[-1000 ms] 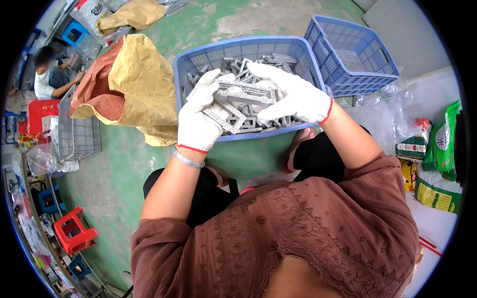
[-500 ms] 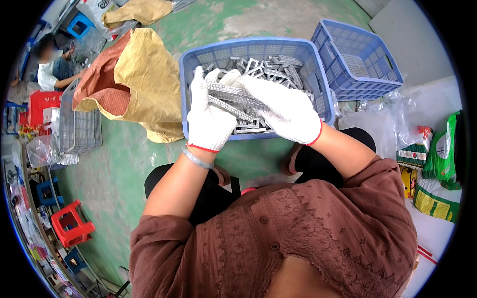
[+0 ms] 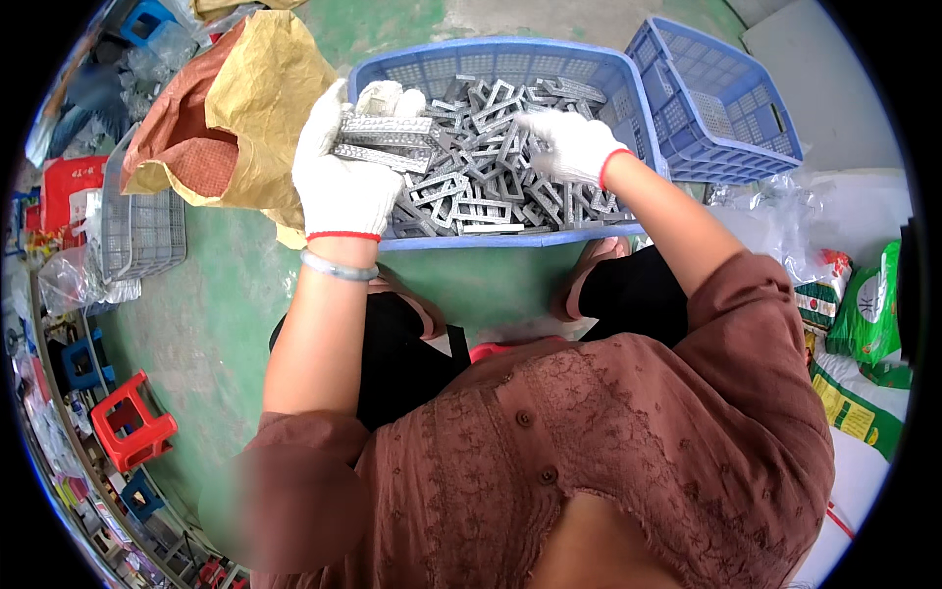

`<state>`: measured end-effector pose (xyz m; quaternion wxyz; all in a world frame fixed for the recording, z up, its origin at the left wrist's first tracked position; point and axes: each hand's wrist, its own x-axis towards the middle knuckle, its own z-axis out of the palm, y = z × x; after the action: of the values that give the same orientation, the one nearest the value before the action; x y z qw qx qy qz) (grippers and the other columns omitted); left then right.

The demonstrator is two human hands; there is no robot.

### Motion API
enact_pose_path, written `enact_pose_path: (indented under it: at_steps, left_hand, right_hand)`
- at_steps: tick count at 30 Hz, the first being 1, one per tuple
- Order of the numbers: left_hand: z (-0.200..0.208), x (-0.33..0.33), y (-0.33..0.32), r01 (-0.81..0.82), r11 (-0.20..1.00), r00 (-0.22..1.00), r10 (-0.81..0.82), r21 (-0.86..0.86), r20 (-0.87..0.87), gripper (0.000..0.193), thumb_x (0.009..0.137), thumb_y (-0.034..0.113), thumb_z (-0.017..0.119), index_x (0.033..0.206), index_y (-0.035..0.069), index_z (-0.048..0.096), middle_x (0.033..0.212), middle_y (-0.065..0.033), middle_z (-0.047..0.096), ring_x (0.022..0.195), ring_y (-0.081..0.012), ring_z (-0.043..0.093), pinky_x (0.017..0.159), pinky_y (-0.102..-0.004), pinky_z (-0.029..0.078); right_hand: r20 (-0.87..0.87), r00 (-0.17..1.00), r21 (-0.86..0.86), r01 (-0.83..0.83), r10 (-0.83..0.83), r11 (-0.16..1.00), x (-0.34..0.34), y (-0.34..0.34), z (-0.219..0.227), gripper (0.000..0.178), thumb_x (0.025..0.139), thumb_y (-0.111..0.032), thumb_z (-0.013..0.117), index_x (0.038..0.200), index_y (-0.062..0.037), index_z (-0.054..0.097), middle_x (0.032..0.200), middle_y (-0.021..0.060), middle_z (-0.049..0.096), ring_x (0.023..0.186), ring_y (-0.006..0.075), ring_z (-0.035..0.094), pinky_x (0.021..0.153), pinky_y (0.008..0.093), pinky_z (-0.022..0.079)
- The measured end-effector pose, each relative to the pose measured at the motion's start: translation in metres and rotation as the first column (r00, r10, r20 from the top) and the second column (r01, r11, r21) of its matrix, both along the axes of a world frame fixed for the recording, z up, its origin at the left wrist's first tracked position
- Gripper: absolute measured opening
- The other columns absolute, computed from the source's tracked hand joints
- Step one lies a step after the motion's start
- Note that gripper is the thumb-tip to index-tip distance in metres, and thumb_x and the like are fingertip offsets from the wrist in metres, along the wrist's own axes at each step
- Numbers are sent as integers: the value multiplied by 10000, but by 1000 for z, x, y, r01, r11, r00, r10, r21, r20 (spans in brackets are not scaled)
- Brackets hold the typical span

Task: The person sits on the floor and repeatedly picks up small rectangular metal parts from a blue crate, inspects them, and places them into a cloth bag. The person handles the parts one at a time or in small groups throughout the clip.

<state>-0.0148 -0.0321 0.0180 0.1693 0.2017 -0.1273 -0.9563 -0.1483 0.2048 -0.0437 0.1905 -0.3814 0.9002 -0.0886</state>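
My left hand (image 3: 343,187), in a white knitted glove with a red cuff, is closed around a small stack of silver rectangular metal frames (image 3: 391,130). It holds them over the left side of a blue plastic crate (image 3: 496,47). Many similar loose metal frames (image 3: 478,209) lie jumbled inside that crate. Over the right part of the pile is my right hand (image 3: 581,147), gloved the same way. Its fingers point left toward the frames and are smeared by motion, so whether they grip anything is unclear.
An open yellow woven sack (image 3: 270,98) stands left of the crate, beside a grey basket (image 3: 147,240). Another blue crate (image 3: 721,108) sits at the right. A red stool (image 3: 132,422) is at the left; green and white bags (image 3: 868,314) lie far right.
My hands have moved apart. The left has shifted left with the metal frames; the right has come off the stack and now hovers over the pile. The view has shifted slightly.
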Motion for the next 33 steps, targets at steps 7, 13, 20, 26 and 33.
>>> enact_pose_path:
  at_steps: [7, 13, 20, 26, 33]
  left_hand:
    - [-13, -8, -5, 250, 968, 948, -240, 20, -208, 300, 919, 148, 606, 1159, -25, 555, 1090, -213, 606, 1053, -395, 588, 974, -595, 488]
    - [2, 5, 5, 194, 961, 980, -182, -195, 81, 337, 948, 184, 571, 1189, -51, 551, 1010, -152, 602, 951, -299, 591, 961, -514, 487]
    - [-4, 1, -1, 212, 971, 972, -199, -106, 126, 341, 972, 314, 591, 1161, 32, 554, 1015, -147, 606, 918, -299, 605, 882, -526, 521]
    - [-15, -6, -5, 275, 950, 955, -251, -150, 160, 628, 957, 501, 571, 1289, -25, 489, 1028, -138, 570, 909, -279, 569, 954, -507, 474]
    - [-14, -8, 2, 358, 920, 889, -285, -156, 359, 712, 897, 629, 585, 1234, 3, 541, 908, -170, 630, 817, -318, 627, 828, -509, 534]
  right_hand:
    - [431, 887, 435, -46, -163, 899, -18, -44, -143, 677, 790, -466, 702, 1302, -35, 604, 1216, 192, 670, 1060, 316, 680, 917, 400, 533]
    - [421, 501, 208, 758, -756, 618, -12, -61, -180, 791, 770, -641, 691, 1185, 32, 658, 1165, 262, 671, 1108, 382, 655, 935, 423, 517]
    - [399, 182, 183, 945, -899, 272, -14, -78, -188, 782, 675, -436, 843, 1207, 74, 582, 1197, 274, 654, 1117, 353, 660, 927, 418, 522]
    - [748, -64, 132, 990, -661, 53, -23, -64, -228, 514, 732, -228, 826, 1063, 104, 616, 937, 217, 691, 707, 302, 680, 657, 439, 558]
    - [914, -63, 103, 992, -400, 79, -9, -44, -156, 196, 778, -63, 776, 851, 73, 655, 653, 148, 620, 416, 204, 540, 362, 326, 442]
